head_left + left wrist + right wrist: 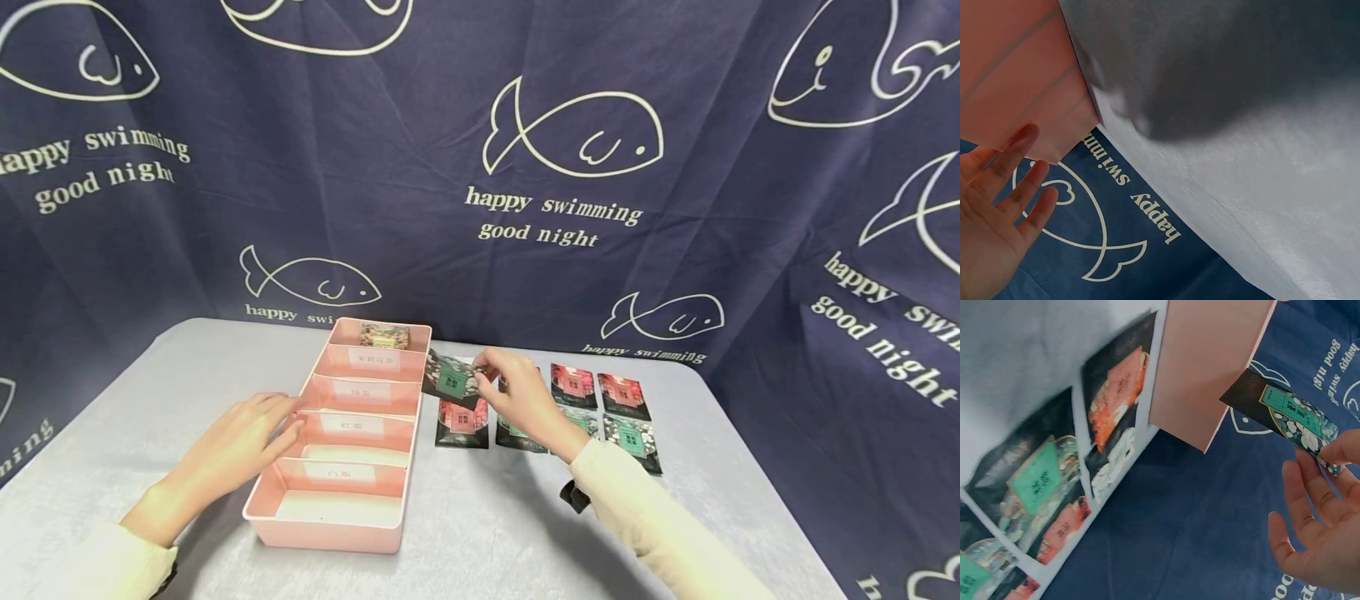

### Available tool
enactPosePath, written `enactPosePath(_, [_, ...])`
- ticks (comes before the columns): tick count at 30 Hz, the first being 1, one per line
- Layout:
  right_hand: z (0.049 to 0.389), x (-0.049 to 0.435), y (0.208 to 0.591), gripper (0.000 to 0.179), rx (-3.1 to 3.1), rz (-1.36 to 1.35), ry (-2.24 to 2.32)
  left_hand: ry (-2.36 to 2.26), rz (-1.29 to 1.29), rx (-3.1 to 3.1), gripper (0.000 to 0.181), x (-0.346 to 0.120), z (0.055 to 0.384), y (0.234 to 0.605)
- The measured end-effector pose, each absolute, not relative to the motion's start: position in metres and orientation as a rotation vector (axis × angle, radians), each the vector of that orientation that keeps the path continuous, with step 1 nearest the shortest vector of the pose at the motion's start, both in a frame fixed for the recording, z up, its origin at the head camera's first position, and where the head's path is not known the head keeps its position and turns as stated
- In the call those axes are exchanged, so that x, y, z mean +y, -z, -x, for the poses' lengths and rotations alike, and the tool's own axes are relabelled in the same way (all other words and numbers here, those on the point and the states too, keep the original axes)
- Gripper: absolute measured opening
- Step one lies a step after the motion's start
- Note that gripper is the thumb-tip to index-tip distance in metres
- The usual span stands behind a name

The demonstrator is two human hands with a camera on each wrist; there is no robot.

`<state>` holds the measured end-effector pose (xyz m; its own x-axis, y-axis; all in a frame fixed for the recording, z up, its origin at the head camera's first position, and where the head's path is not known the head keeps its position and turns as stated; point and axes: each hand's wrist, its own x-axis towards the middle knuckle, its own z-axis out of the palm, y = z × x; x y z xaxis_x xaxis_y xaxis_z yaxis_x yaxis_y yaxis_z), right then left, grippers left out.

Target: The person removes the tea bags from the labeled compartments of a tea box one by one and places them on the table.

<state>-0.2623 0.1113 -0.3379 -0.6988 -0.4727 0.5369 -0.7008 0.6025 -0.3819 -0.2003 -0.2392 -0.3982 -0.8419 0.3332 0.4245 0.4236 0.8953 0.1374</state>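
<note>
My right hand (pixel 528 400) pinches a dark tea packet (pixel 453 379) with a green label and white flowers by its edge, between thumb and fingers. The packet is held up beside the far right rim of a long pink divided box (pixel 326 536); in the right wrist view, the packet (pixel 1291 412) overlaps the box's upper edge. My left hand (pixel 232 442) rests at the box's left rim with its fingers loosely extended. In the left wrist view, the left hand's fingers (pixel 1022 187) lie along the box's outer wall.
Labelled dividers split the box into several compartments; the farthest holds a yellowish packet (pixel 385 336). Right of the box lie rows of red-labelled packets (pixel 462 423) and green-labelled packets (pixel 633 442) on the grey tabletop (pixel 480 533). A dark blue fish-print curtain (pixel 420 167) hangs behind.
</note>
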Motion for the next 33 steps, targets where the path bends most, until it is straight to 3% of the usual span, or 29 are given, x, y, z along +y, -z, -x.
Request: enactPosePath(33, [0.217, 0.136, 0.379, 0.015, -2.663, -1.15, -0.903, 0.33, 0.561, -2.659, 0.031, -0.241, 0.2, 0.398])
